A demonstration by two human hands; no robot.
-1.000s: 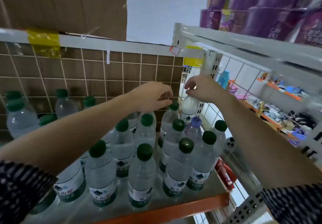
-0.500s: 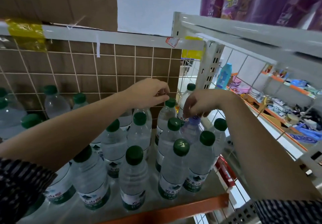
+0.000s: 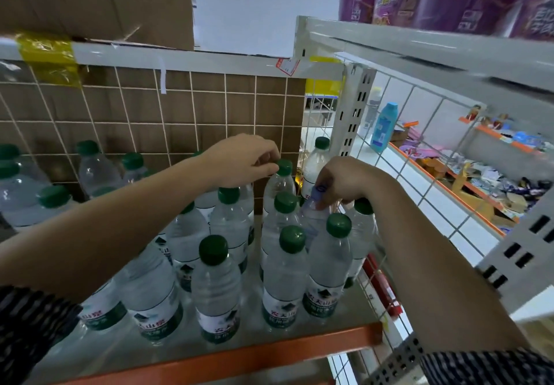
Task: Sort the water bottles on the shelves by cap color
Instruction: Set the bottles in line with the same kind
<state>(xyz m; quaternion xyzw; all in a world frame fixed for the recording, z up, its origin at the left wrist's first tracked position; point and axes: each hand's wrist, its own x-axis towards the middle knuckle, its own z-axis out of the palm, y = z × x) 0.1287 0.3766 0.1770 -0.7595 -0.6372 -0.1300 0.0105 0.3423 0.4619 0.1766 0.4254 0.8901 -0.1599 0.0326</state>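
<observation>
Left hand (image 3: 242, 159) pinches the cap of a green-capped clear plastic water bottle (image 3: 278, 185) at the back of the grey metal shelf with orange front edge (image 3: 239, 357). Right hand (image 3: 347, 180) grips the top of the lilac-capped clear bottle (image 3: 313, 219), right rear, packed among other green-capped bottles (image 3: 214, 288). Can't tell if it's lifted.

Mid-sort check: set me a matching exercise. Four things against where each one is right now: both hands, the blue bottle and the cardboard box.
Things:
1. left hand
2. right hand
3. blue bottle
4. cardboard box

Places:
A. up top, in the upper left of the view
B. pinching the cap of the purple-capped bottle
C. standing far right, beyond the right hand
D. gripping the cap of a green-capped bottle in the back row

Pairs: 1-D, 2-B, 3-C, 4-A.
</observation>
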